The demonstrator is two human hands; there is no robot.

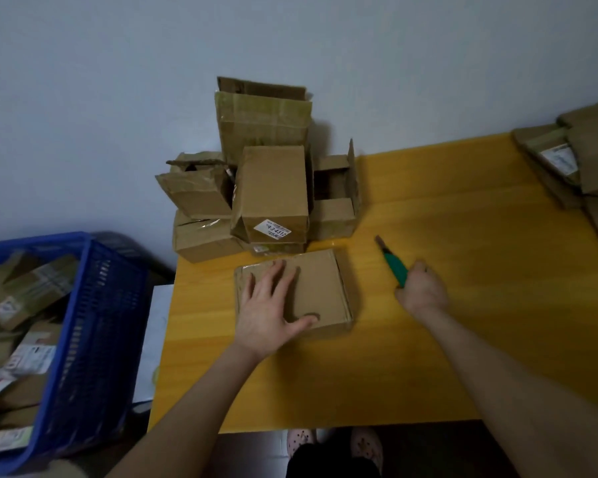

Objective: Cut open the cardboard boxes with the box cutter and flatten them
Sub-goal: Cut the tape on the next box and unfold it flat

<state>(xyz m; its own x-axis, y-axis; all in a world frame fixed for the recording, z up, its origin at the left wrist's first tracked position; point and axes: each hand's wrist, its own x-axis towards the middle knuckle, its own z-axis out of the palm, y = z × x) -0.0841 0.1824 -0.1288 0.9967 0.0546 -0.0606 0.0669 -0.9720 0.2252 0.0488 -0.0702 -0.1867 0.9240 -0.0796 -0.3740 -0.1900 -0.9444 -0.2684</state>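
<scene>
Plainly, left hand (268, 305) flat on box (320, 288); right hand (422, 288) grips cutter (392, 262); label (272, 229) reads 4312.

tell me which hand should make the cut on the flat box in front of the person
Right. The right hand already grips the green box cutter, blade pointing toward the flat box. The left hand lies spread on the box, steadying it.

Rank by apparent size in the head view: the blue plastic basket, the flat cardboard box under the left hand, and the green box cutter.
1. Blue plastic basket, largest, though partly cut off and nearer the camera.
2. Flat cardboard box under the left hand.
3. Green-handled box cutter in the right hand, smallest.
</scene>
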